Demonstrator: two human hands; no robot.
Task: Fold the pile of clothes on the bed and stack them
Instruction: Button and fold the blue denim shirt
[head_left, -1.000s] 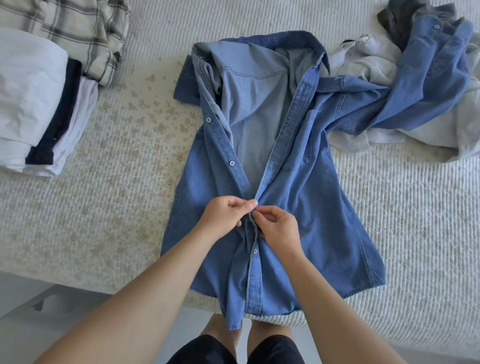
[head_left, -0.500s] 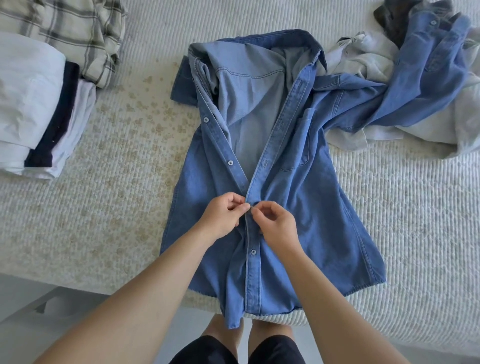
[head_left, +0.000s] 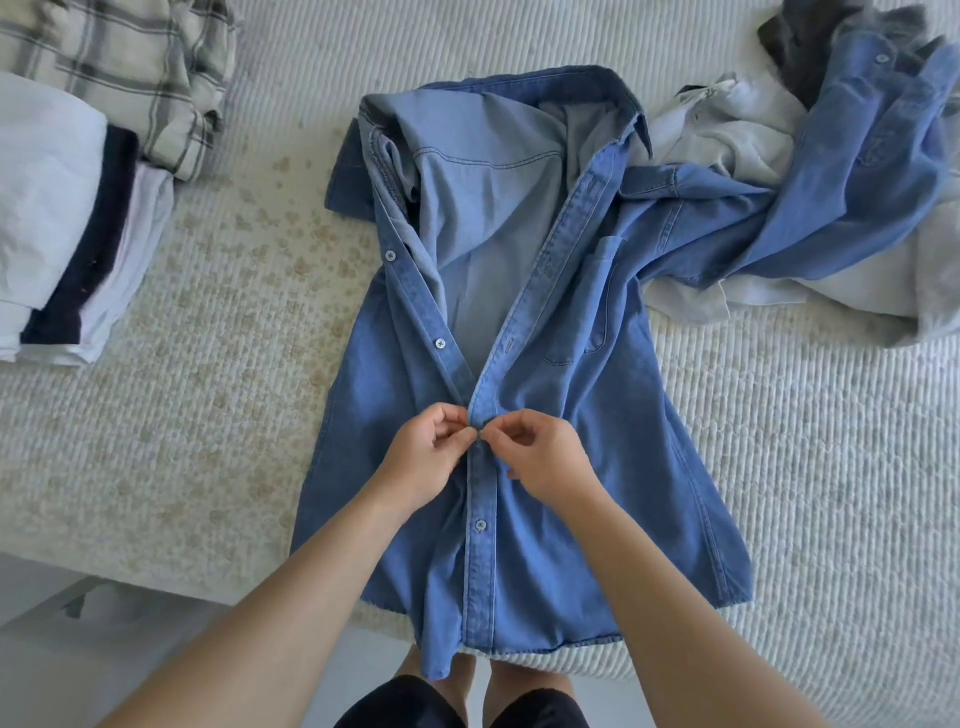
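Blue denim shirt (head_left: 545, 415), plaid shirt (head_left: 130, 67), seemingly speckled cream bedspread (head_left: 234, 364)

We see bare bed (head_left: 234, 395) between the denim shirt (head_left: 571, 441) and the folded stack (head_left: 67, 234) at left. At right, open bedspread lies below the heap of clothes (head_left: 831, 182), which touches the shirt's sleeve and blocks that corner.

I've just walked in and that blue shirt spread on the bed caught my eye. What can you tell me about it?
The blue denim button-up shirt lies face up on the cream ribbed bedspread, collar away from the person, hem hanging over the bed's edge. It has a chest pocket and pale buttons. The lower front is fastened, the upper part open, showing a lighter inside. The left hand and right hand pinch the front band. One sleeve trails onto a pile of crumpled clothes.
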